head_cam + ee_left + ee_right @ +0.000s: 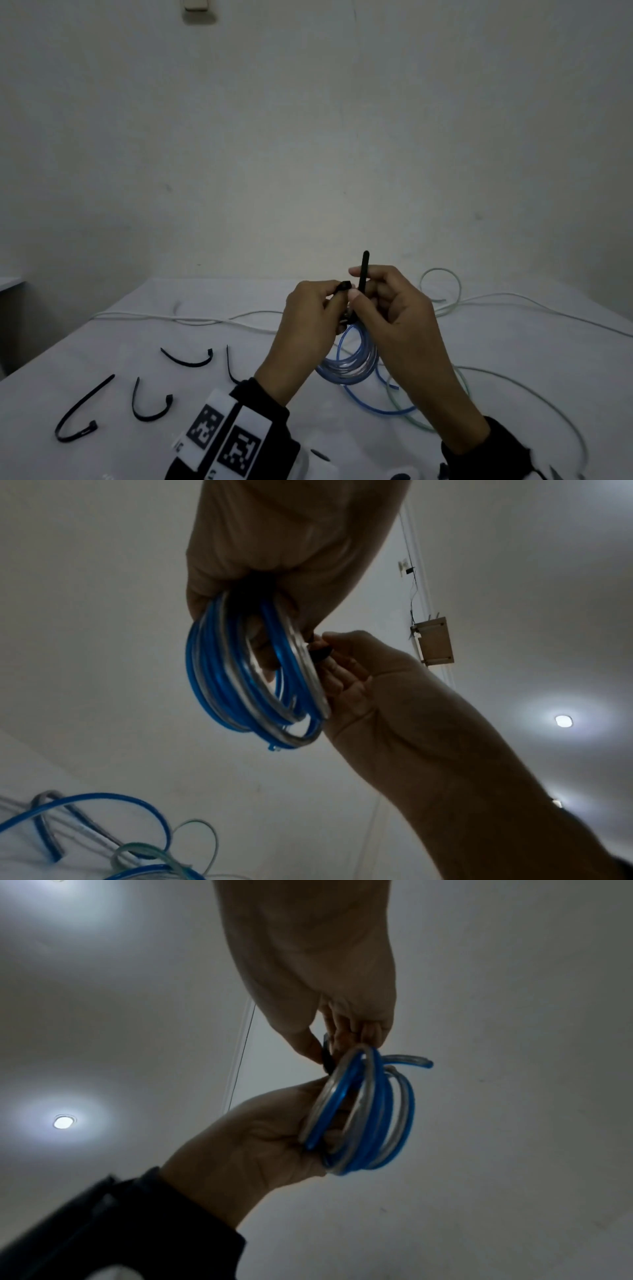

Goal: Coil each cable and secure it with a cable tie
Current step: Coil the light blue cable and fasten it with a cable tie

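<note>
Your left hand (310, 320) grips the glossy blue coil (352, 363) and black tie (363, 270) head; your right hand (394, 308) pinches its stiff tail upright.

You wear dark long sleeves (267, 401) down to both wrists, and your left forearm carries a white band (222, 435) printed with two black square fiducial markers (239, 448) side by side.

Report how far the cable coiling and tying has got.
Done: the blue cable is wound into a coil. In hand: the left hand and right hand hold a black cable tie at its top, tail upright. Left: pale cables lie loose on the table; spare ties wait.
</note>
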